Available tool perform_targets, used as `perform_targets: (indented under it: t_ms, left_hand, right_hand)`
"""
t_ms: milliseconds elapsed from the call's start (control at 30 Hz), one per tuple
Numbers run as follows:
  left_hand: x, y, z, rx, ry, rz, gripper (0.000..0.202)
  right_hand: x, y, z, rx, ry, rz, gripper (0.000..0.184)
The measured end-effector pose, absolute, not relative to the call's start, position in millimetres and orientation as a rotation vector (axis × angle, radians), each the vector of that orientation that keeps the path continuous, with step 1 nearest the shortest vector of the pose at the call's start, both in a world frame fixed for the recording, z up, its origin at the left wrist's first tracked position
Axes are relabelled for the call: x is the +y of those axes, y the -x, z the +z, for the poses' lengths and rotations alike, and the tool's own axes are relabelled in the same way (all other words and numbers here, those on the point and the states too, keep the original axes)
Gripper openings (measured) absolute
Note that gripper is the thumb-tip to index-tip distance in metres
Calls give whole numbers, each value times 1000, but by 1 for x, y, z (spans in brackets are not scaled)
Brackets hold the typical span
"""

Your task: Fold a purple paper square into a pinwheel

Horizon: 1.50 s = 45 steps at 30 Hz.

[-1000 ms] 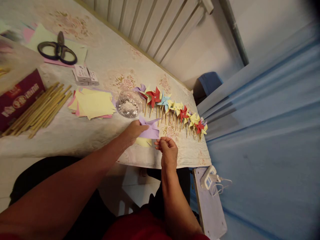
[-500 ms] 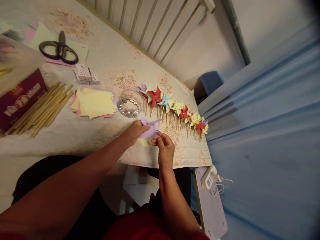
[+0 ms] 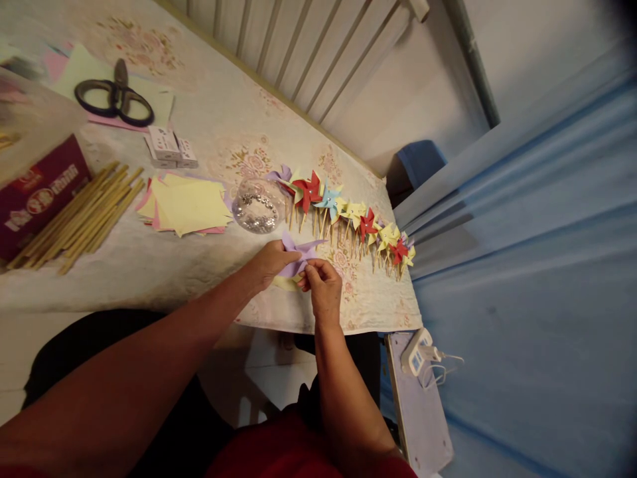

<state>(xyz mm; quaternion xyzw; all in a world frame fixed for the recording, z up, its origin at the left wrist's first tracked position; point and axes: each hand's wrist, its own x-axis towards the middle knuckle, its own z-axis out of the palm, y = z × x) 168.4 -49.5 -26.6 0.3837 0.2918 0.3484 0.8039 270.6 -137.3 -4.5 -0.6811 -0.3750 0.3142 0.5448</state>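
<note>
A lilac paper pinwheel piece [image 3: 298, 255], partly folded, is pinched between both hands above the near table edge. My left hand [image 3: 267, 260] grips its left side with closed fingers. My right hand [image 3: 321, 285] is closed on its lower right corner. A pale yellow paper scrap [image 3: 284, 283] lies on the cloth under the hands. Just behind stands a clear plastic bowl of small silvery pins [image 3: 256, 206]. A row of finished paper pinwheels on sticks [image 3: 348, 219] runs to the right along the table.
A stack of yellow and pink paper squares [image 3: 186, 204], a bundle of bamboo sticks [image 3: 79, 216], a dark red box [image 3: 34, 192], small white boxes [image 3: 169, 146] and black scissors [image 3: 113, 99] lie to the left. A white charger [image 3: 418, 355] sits on a stool at lower right.
My right hand has moved up and left from below the lilac paper to take hold of its corner. The paper is folded in further and looks smaller.
</note>
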Motion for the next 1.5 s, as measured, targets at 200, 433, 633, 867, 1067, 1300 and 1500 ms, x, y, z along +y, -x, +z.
perform_targets:
  t_ms: [200,433,633,867,1067,1300,1500]
  left_hand:
    - [-50,-169,-28,629,-848,743,11]
    - [-50,-170,-28,674,-835,729,12]
    - [-51,-169,-25,695,-835,720,8]
    - [-52,-169,-23,682,-841,731,13]
    - [-51,-170,-28,692,-860,746,16]
    - [-50,-171,-32,690,-883,744,17]
    - [-50,-170,-29,692,-895,741,18]
  right_hand:
    - [-133,-271,-6,-865,1666,711,18]
    - [-127,-269,-11,-812,1770,594,13]
    - [-124,-269,-12,-811,1813,549,12]
    - [-124,-269,-14,-819,1839,528,11]
    - [-125,-270,-16,-837,1839,522,13]
    - [-124,-270,-15,-829,1817,539,16]
    - [-124,-269,-13,-829,1805,547,17]
